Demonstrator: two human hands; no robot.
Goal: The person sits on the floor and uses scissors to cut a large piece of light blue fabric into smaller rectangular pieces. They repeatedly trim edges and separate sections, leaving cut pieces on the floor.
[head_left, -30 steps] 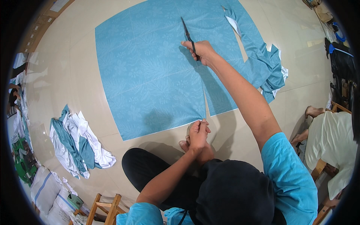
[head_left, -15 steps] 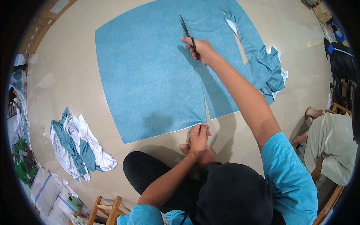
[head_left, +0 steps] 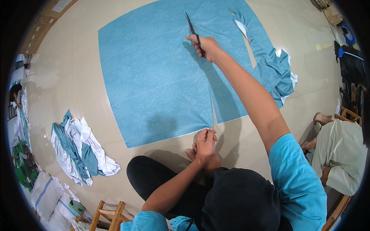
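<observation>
The blue patterned sheet (head_left: 146, 77) lies spread on the pale floor (head_left: 61, 77), and its near edge is where trouble seems likeliest: the person's left hand (head_left: 206, 140) has thumb and fingers pinched together on that edge, just beside a narrow slit (head_left: 214, 111), so too hard a pull could skew the sheet or drag it across the smooth floor, while a slack pull could let it bunch. The right hand (head_left: 208, 48) is closed around the handles of the scissors (head_left: 191, 27) over the middle of the sheet, blades pointing to its far edge; whether the blades are apart, or one is under the sheet, cannot be told. A tilt of that wrist could send a cut off line, and a hidden fold beneath could get nipped too. The person's own foot (head_left: 190, 154) sits just off the near edge of the sheet, below the left hand, and could catch the fabric if it shifts. On the right side of the sheet, a long gap sets off a rumpled strip (head_left: 281, 75), whose folds could snag. A heap of white and teal scraps (head_left: 81, 150) lies left of the sheet, apart from it; well beyond its near left corner stands a wooden stool (head_left: 117, 215). Another person's bare foot (head_left: 323, 117) rests to the right of the sheet, clear of it.
</observation>
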